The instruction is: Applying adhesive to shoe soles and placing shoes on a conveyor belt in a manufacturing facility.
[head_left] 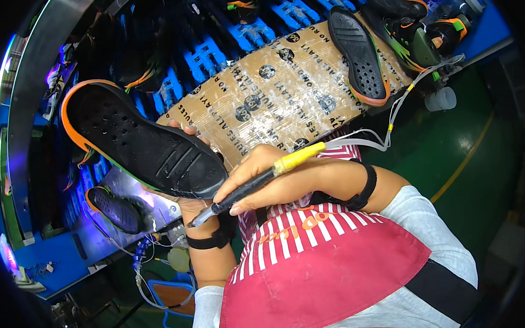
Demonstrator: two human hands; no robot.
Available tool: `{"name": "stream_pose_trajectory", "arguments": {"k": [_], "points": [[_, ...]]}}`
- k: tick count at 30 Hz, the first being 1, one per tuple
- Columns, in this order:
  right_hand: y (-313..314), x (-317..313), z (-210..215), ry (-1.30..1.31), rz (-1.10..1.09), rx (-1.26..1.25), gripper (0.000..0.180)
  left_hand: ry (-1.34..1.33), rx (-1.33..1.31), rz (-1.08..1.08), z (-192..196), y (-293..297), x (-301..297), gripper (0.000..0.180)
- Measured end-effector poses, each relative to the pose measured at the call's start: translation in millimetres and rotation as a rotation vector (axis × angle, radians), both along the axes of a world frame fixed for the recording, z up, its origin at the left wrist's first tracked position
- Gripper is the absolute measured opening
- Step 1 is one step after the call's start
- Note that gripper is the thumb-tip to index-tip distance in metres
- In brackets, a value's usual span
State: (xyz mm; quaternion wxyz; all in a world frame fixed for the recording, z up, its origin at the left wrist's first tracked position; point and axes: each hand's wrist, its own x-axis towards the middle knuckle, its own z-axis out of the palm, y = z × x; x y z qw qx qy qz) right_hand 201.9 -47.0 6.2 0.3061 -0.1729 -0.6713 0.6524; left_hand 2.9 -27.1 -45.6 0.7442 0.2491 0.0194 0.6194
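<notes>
Surroundings: printed cardboard sheet [290,88] beside blue slats [205,63], green floor [465,139] at right.
Black orange-rimmed shoe sole [145,143]: tilted, by sheet's left end.
Slip risk: could nick left wrist [192,209] with tip of pen-shaped tool [246,190], pointed that way.
Hose risk: could lose aim from a tug on clear tubing [396,105].
Left fingers [189,130]: curled over sole's far edge, partly hidden.
Right fingers [256,162]: pinched round tool's dark handle.

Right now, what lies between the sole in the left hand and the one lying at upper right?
In the head view, brown printed cardboard stretches between the held sole and the other sole, which rests on the cardboard's right end.
</notes>
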Motion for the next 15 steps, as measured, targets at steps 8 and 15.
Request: {"name": "stream_pose_trajectory", "arguments": {"k": [8,15], "points": [[-3.6,-2.2,-8.7,0.004,-0.176,0.281,0.024,0.107,-0.024,0.015,-0.2,-1.4,-10.1,0.095],[6.8,11.3,1.2,0.036,-0.149,0.107,0.025,0.14,-0.073,0.051,13.1,-0.1,-13.1,0.105]]}}
